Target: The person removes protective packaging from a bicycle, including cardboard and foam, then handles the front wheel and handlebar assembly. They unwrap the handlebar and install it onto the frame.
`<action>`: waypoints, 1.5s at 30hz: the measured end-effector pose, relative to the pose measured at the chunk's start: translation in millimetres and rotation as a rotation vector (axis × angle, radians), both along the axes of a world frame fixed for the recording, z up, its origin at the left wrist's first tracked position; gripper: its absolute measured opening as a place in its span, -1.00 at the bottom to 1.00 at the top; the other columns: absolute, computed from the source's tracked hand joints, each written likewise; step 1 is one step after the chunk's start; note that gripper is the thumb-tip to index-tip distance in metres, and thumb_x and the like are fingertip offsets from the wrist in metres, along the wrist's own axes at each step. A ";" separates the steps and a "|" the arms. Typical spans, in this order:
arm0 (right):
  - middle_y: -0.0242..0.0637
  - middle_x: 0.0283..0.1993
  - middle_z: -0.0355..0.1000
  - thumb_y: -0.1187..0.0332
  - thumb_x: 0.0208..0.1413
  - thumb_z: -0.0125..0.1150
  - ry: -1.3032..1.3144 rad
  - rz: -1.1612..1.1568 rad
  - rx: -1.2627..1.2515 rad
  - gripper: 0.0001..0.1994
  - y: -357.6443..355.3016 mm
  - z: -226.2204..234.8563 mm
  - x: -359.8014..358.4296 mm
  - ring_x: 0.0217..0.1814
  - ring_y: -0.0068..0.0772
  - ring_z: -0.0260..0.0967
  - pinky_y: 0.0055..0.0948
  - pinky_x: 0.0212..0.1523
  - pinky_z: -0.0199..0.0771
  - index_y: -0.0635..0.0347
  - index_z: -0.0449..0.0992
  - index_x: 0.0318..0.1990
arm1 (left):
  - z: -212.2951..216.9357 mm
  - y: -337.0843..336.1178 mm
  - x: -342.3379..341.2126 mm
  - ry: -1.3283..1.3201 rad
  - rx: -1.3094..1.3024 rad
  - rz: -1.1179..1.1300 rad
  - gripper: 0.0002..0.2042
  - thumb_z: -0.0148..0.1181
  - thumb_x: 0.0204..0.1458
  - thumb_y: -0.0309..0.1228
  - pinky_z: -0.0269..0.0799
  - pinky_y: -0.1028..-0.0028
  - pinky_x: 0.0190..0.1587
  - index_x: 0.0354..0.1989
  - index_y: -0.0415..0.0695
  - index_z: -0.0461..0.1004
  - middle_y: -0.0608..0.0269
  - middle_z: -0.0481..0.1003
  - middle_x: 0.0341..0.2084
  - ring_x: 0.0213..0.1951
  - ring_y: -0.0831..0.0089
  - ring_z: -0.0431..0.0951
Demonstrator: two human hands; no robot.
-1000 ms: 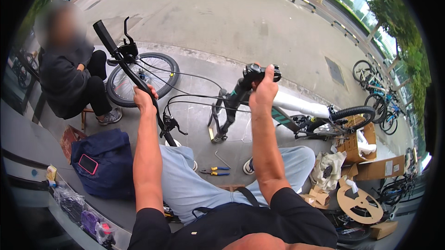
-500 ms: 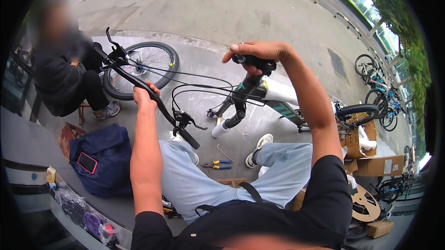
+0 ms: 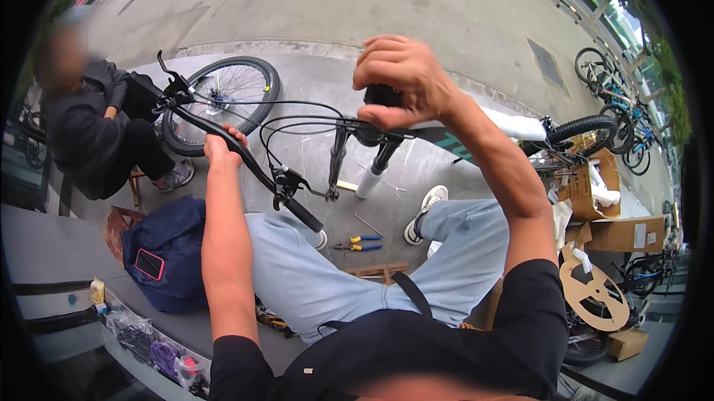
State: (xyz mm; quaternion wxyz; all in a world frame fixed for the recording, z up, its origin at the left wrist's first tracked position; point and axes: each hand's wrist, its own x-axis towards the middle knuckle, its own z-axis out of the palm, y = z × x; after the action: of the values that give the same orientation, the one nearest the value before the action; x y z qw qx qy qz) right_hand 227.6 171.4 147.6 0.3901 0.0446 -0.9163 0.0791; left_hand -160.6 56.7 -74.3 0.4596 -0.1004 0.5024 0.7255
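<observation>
My left hand (image 3: pixel 225 147) is wrapped round the middle of a black bicycle handlebar (image 3: pixel 260 178), which is off the bike and tilted in the air. Brake levers and grips are on it, and black cables (image 3: pixel 297 112) run from it to the bike. My right hand (image 3: pixel 407 81) curls round the black stem (image 3: pixel 381 95) at the top of the bike's front end. Under it stand the fork legs (image 3: pixel 338 159), one with a white wrapping (image 3: pixel 370 180) near its lower end. The dark grey-green frame (image 3: pixel 446 141) stretches off to the right.
A loose front wheel (image 3: pixel 223 104) lies at the left beside a seated person (image 3: pixel 89 111). Pliers (image 3: pixel 358 243) and a hex key (image 3: pixel 370 222) are on the floor between my feet. Cardboard boxes (image 3: pixel 628 241) stand at the right; a dark blue cloth with a phone (image 3: pixel 149 264) lies left.
My right hand has turned over the stem, and the front end of the bike has swung more upright with its fork legs shifted. The left hand still grips the handlebar.
</observation>
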 end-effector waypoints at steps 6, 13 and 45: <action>-0.31 -0.12 0.70 0.21 -0.02 0.68 -0.043 -0.406 -0.308 -0.67 -35.2 -16.9 6.1 0.28 -0.04 0.53 -0.06 0.40 0.48 0.11 0.62 -0.24 | -3.7 1.6 0.0 -0.017 -0.035 0.042 -0.77 -0.11 0.37 -0.29 0.47 0.29 -0.40 -0.28 -0.07 0.42 0.28 0.46 -0.57 -0.54 0.36 0.44; -0.27 -0.13 0.73 0.53 0.00 0.49 -0.007 0.016 -0.458 -0.83 -42.2 -12.8 51.7 0.30 -0.03 0.59 -0.09 0.36 0.52 0.18 0.58 -0.30 | -2.1 -1.6 3.6 -0.051 -0.032 -0.007 -0.79 -0.02 0.38 -0.28 0.46 0.26 -0.40 -0.29 -0.08 0.42 0.27 0.44 -0.56 -0.53 0.33 0.43; -0.17 -0.48 0.49 -0.44 0.42 -0.14 1.396 0.130 -1.468 -0.33 -51.0 -80.9 33.6 -0.36 -0.13 0.54 0.08 -0.10 0.65 0.06 0.39 -0.21 | -60.6 12.7 70.9 0.123 -0.262 -0.265 -0.41 -0.31 0.51 0.09 0.53 0.19 -0.37 -0.22 -0.15 0.51 0.23 0.50 -0.49 -0.47 0.30 0.48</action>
State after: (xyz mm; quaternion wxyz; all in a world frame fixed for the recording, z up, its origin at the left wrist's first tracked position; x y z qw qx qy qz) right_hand 261.2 120.4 66.7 0.7642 -0.1199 -0.2044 0.5998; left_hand -89.7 69.5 -134.9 0.5024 -0.0478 0.6285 0.5918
